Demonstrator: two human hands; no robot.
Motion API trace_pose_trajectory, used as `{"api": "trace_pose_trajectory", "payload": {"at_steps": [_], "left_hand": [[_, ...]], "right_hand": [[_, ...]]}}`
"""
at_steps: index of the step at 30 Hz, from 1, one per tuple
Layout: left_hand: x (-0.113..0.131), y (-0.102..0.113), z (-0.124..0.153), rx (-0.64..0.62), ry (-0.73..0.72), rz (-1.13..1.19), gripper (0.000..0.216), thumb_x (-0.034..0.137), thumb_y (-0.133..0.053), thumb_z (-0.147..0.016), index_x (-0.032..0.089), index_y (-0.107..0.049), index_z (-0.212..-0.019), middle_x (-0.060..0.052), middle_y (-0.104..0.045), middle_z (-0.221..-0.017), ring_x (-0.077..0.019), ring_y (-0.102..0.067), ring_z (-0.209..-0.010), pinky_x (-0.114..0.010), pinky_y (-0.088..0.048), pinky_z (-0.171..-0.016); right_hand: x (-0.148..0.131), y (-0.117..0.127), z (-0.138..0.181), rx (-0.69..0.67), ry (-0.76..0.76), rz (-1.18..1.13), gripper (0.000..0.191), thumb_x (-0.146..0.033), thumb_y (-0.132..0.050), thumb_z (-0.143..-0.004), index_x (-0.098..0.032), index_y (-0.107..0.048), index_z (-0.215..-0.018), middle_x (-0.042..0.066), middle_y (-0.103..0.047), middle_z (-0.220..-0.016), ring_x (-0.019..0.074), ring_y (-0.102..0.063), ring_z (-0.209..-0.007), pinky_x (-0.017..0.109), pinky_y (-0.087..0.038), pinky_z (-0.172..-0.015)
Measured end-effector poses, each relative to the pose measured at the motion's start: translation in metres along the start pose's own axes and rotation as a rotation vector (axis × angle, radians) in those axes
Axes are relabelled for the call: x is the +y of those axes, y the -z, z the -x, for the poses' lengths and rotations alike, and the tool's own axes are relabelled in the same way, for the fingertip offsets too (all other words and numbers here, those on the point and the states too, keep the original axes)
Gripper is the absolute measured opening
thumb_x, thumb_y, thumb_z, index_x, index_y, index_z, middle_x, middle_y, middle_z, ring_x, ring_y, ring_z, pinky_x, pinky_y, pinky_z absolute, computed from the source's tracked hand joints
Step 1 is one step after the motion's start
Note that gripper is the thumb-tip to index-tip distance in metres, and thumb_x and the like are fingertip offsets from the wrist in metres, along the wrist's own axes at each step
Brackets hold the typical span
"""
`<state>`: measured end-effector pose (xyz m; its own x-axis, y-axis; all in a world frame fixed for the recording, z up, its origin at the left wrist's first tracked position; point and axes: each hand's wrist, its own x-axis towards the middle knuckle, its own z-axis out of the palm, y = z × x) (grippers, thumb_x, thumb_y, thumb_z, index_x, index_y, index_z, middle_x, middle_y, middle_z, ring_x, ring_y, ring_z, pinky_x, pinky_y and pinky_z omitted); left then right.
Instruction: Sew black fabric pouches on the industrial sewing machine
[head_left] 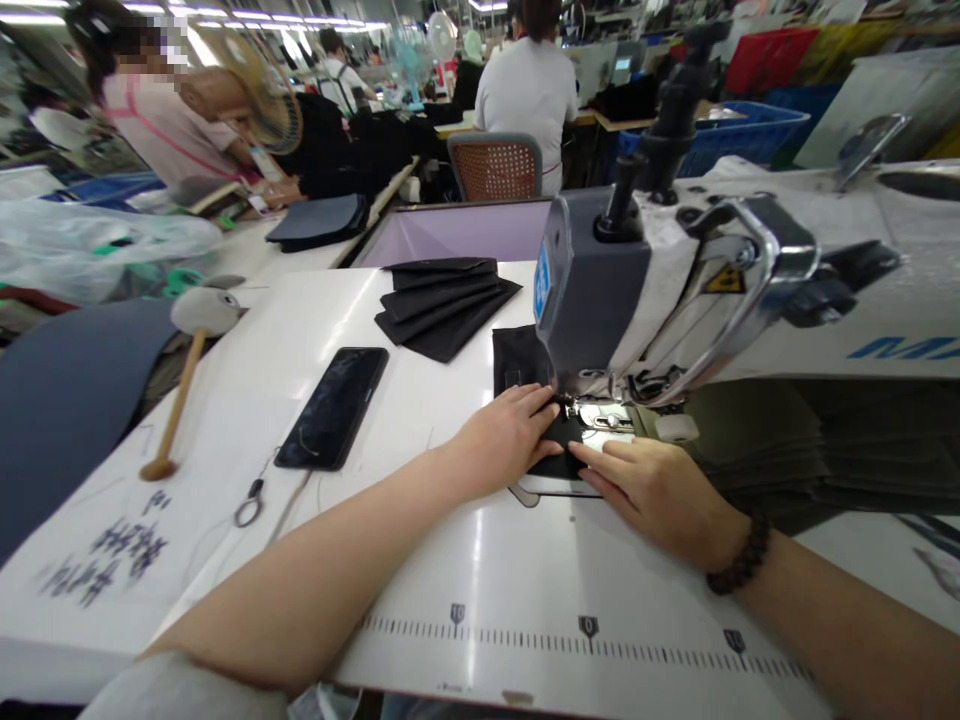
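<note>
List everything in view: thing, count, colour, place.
sewing machine: 1, white and grey, right side of the table
fabric piece: 1, black, under the machine's needle
fabric stack: 1 fanned pile, black, on the table behind the phone
phone: 1, black, on the table left of the hands
mallet: 1, grey head and wooden handle, at the table's left edge
table: 1, white, ruler marks along the near edge
chair: 1, grey frame and brown back, beyond the table
crate: 1, blue, far right
people: several, at benches in the background
bracelet: 1, dark beads, right wrist
left hand: flat on the fabric piece
right hand: flat, fingertips on the fabric piece
</note>
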<state>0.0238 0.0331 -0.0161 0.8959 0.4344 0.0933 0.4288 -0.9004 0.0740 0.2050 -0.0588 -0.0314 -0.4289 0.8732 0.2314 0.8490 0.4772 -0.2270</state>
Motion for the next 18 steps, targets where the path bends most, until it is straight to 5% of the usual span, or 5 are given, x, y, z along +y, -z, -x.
{"api": "trace_pose_trajectory", "payload": {"at_steps": [18], "left_hand": [[-0.0068,0.0010,-0.0028,0.023,-0.019,0.041,0.039,0.034,-0.046,-0.087,0.006,-0.052,-0.112,-0.013,-0.048,-0.118,-0.0242,-0.043,-0.111,-0.033,-0.035,-0.097]], "right_hand": [[-0.0020,-0.0002,-0.0032,0.007,-0.033,0.047,0.025,-0.023,-0.043,-0.087,-0.013,-0.060,-0.103,0.007,-0.064,-0.082,0.0168,-0.059,-0.071,0.026,-0.044,-0.061]]}}
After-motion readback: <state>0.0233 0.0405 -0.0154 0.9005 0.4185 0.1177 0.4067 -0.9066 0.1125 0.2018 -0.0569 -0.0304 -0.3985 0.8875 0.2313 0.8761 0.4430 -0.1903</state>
